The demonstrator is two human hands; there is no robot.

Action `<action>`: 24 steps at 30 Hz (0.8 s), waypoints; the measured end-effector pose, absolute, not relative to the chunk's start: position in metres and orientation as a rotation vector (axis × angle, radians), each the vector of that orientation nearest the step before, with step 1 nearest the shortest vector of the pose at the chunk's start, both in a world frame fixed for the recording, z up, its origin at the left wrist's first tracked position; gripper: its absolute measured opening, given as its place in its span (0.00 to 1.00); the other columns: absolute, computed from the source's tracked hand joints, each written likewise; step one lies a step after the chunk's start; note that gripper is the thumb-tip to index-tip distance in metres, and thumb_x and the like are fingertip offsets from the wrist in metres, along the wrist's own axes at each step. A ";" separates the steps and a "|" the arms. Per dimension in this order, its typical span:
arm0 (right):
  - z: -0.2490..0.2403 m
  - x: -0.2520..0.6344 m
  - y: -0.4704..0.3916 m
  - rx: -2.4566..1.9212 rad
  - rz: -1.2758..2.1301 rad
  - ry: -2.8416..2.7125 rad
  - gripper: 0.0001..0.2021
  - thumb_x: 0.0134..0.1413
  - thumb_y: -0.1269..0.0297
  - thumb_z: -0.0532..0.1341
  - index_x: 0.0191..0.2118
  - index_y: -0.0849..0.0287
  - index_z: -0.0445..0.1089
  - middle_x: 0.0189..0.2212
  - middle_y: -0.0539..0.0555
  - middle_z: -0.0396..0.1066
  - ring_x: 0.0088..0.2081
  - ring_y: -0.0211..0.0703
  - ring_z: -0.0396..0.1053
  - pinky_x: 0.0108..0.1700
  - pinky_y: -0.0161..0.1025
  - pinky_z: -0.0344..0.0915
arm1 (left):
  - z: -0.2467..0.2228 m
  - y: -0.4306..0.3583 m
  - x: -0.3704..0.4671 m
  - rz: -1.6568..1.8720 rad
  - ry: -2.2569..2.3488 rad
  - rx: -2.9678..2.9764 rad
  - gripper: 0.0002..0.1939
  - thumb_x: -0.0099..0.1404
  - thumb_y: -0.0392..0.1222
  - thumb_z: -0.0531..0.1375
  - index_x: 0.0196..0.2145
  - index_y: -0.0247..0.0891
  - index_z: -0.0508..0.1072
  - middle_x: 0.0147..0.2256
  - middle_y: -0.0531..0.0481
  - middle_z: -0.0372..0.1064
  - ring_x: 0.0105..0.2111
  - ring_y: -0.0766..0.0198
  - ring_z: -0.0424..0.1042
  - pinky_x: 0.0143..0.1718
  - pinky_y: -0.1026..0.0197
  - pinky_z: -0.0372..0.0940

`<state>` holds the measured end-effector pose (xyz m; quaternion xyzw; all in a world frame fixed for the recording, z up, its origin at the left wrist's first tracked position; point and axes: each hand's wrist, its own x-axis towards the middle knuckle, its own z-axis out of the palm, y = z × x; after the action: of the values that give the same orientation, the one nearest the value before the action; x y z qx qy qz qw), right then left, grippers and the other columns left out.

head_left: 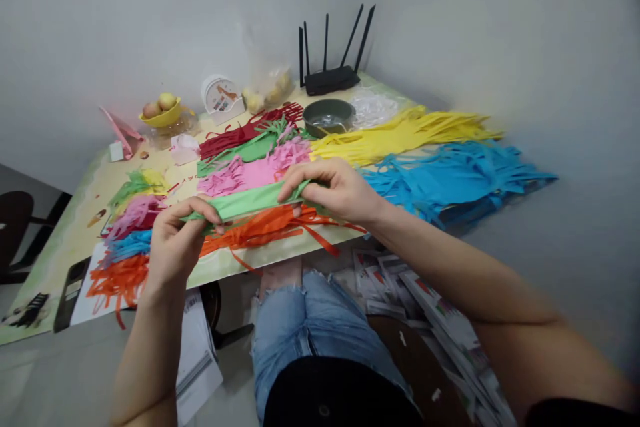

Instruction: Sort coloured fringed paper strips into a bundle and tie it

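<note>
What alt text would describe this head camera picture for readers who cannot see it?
A person's left hand and right hand hold a light green strip between them, above a table. Fringed pieces in red, green, pink, yellow, blue and orange lie on it, with a black router and dark bowl.

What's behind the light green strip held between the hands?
Beyond the light green strip: pink strips. Orange strips show along its near edge. What lies directly behind it is covered.

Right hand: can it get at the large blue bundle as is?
Probably yes: the large blue bundle lies beside the right hand with nothing visible on top, though that hand is pinching the light green strip.
</note>
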<state>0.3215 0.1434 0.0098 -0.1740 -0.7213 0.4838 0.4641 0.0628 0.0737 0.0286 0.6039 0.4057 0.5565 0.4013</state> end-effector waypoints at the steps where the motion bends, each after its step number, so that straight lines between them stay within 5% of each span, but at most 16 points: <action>1: 0.009 0.322 0.144 -0.415 1.166 -1.782 0.12 0.51 0.71 0.57 0.32 0.61 0.79 0.31 0.53 0.79 0.31 0.36 0.74 0.34 0.32 0.69 | 0.027 0.073 0.062 1.392 1.051 1.603 0.08 0.59 0.45 0.68 0.27 0.37 0.80 0.23 0.49 0.72 0.25 0.64 0.70 0.31 0.62 0.67; 5: 0.007 0.323 0.143 -0.485 1.007 -1.888 0.10 0.58 0.62 0.62 0.30 0.62 0.76 0.28 0.53 0.77 0.31 0.37 0.73 0.37 0.33 0.68 | 0.024 0.069 0.065 1.362 1.197 2.002 0.12 0.64 0.46 0.64 0.26 0.38 0.78 0.25 0.48 0.71 0.29 0.62 0.69 0.34 0.60 0.63; 9: 0.005 0.322 0.140 -0.536 0.776 -1.982 0.05 0.59 0.65 0.64 0.36 0.61 0.72 0.35 0.52 0.78 0.35 0.37 0.73 0.41 0.33 0.68 | 0.026 0.067 0.069 1.327 1.315 2.154 0.18 0.64 0.43 0.65 0.19 0.39 0.67 0.23 0.51 0.69 0.27 0.64 0.69 0.31 0.61 0.62; 12: 0.006 0.322 0.138 -0.464 0.687 -2.057 0.07 0.61 0.67 0.63 0.44 0.61 0.72 0.43 0.54 0.78 0.42 0.40 0.75 0.46 0.35 0.69 | 0.033 0.072 0.071 1.236 1.320 1.945 0.13 0.63 0.49 0.66 0.30 0.39 0.70 0.31 0.48 0.76 0.28 0.64 0.73 0.30 0.62 0.65; 15: 0.008 0.323 0.135 -0.452 0.668 -2.136 0.11 0.62 0.70 0.60 0.50 0.60 0.71 0.47 0.55 0.78 0.47 0.41 0.75 0.50 0.36 0.68 | 0.042 0.080 0.073 0.935 1.307 1.812 0.18 0.61 0.53 0.67 0.42 0.38 0.73 0.31 0.48 0.76 0.22 0.67 0.69 0.22 0.66 0.59; 19: 0.010 0.325 0.132 -0.573 0.669 -2.171 0.17 0.62 0.69 0.61 0.56 0.59 0.71 0.52 0.56 0.76 0.52 0.44 0.74 0.53 0.38 0.67 | 0.045 0.085 0.074 0.701 1.326 1.961 0.15 0.62 0.50 0.66 0.27 0.36 0.77 0.21 0.53 0.69 0.20 0.69 0.63 0.22 0.66 0.56; 24: 0.012 0.326 0.133 -0.812 0.868 -2.141 0.07 0.57 0.66 0.64 0.39 0.61 0.78 0.35 0.52 0.79 0.37 0.41 0.74 0.41 0.36 0.65 | 0.036 0.080 0.075 0.846 1.389 2.001 0.12 0.61 0.46 0.68 0.28 0.37 0.73 0.26 0.51 0.73 0.27 0.66 0.72 0.29 0.66 0.64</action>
<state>0.3263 0.1330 0.0119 -0.3119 -0.8225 0.3334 0.3394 0.0751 0.0800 0.0365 0.7454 0.5175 0.3152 0.2777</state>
